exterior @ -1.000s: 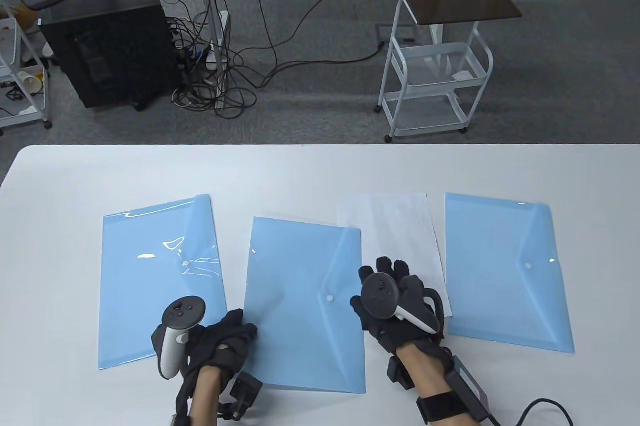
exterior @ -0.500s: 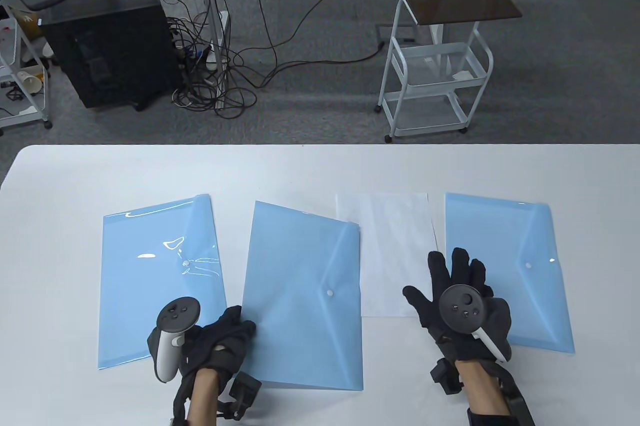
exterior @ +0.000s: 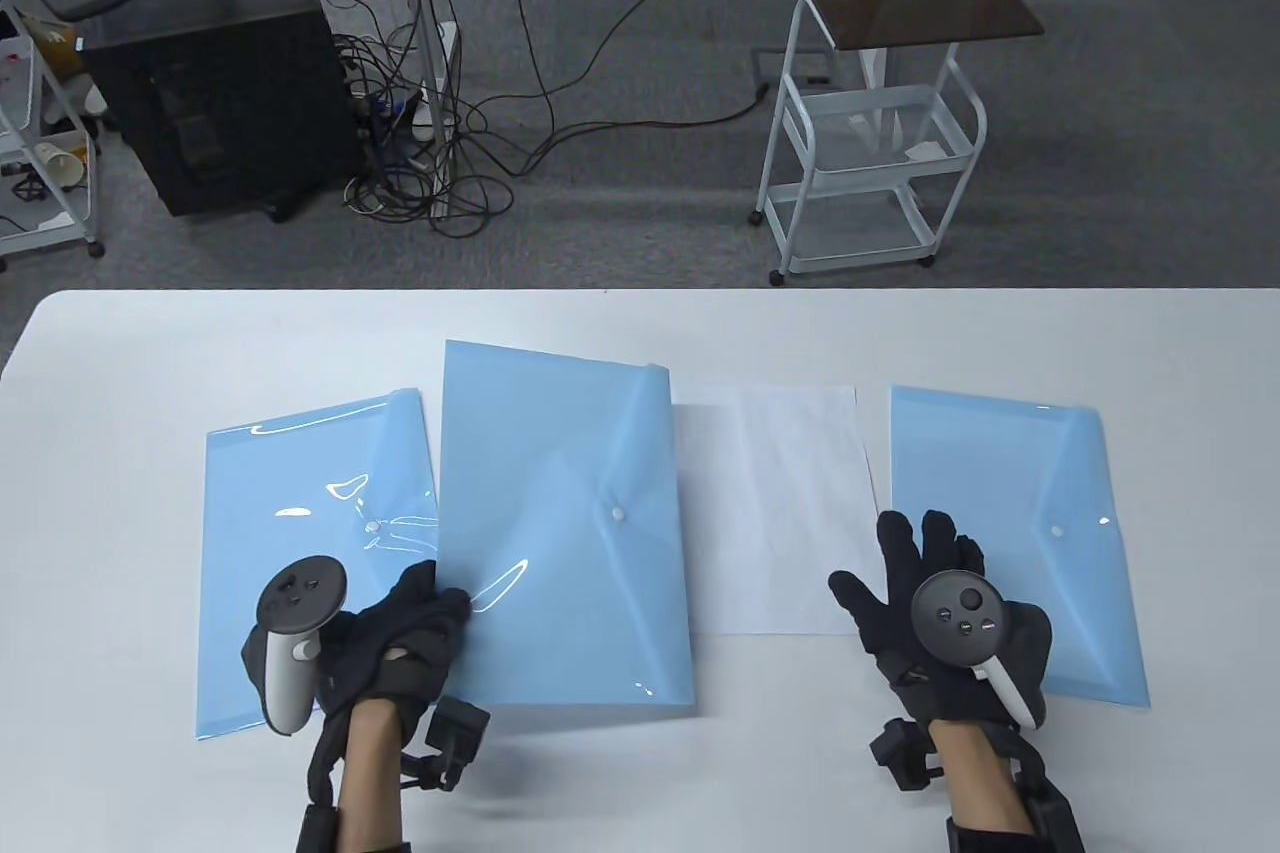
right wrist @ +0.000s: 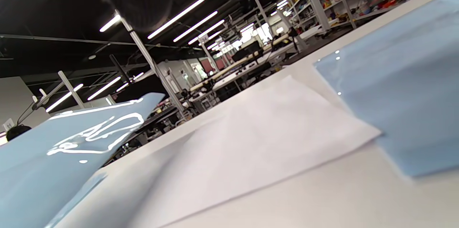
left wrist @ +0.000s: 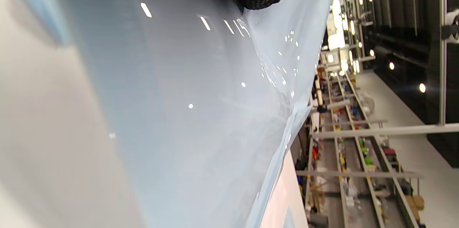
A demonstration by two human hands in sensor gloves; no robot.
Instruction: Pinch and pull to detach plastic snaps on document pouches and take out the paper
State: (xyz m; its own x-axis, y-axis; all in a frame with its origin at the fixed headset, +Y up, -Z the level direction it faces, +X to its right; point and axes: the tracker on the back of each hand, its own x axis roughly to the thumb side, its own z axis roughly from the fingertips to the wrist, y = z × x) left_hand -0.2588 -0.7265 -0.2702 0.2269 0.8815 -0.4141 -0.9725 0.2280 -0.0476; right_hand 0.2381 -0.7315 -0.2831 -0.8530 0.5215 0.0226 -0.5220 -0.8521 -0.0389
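Paper [exterior: 790,513] edge under lifted pouch [exterior: 560,533]

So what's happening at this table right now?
A person in sensor gloves is working through three blue document pouches. The left hand grips the middle pouch at its near left edge, lifted over the left pouch; its snap looks closed. The right hand is open, fingers spread over the right pouch. A white sheet of paper lies flat on the table.
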